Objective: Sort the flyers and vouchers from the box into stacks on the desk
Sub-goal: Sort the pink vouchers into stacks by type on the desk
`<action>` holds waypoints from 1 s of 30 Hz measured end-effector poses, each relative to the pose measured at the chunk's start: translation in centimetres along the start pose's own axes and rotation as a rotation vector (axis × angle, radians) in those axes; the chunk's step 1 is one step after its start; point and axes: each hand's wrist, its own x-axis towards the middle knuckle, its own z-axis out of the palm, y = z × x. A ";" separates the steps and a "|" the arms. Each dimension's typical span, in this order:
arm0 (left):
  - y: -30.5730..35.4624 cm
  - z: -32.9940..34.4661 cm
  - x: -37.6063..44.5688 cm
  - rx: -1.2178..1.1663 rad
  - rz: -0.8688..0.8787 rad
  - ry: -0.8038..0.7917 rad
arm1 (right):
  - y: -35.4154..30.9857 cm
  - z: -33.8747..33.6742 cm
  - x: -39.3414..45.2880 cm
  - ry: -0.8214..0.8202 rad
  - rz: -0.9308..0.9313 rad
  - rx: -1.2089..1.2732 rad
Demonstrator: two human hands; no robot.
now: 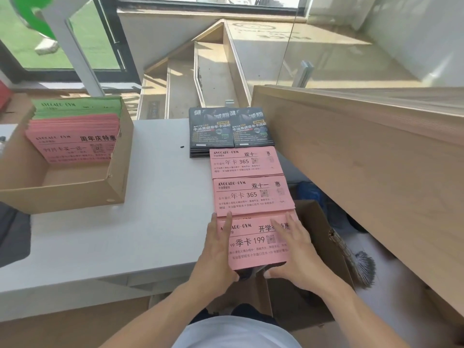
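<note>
The nearest stack of pink paper vouchers (258, 241) is pressed square at the white desk (100, 234) edge by flat, released fingers of the left hand (217, 249) and right hand (293, 252), apparently for alignment.

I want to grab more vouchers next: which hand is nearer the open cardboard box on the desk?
Left. The left hand rests on the near pink voucher stack's left edge, towards the open cardboard box; the right hand lies on its right side, farther away.

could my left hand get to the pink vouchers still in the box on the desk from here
Probably yes. The left hand rests on the nearest pink stack; bare desk lies between it and the open-topped box.
</note>
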 end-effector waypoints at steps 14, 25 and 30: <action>0.4 0.1 1.4 0.003 0.056 0.039 | 0.3 -1.0 1.6 0.058 -0.011 -0.153; -0.5 0.2 0.8 -0.077 0.026 0.032 | -3.5 0.3 1.8 0.130 -0.119 -0.147; -1.5 0.4 0.9 -0.073 0.037 0.038 | -4.8 1.6 2.8 0.036 -0.240 -0.301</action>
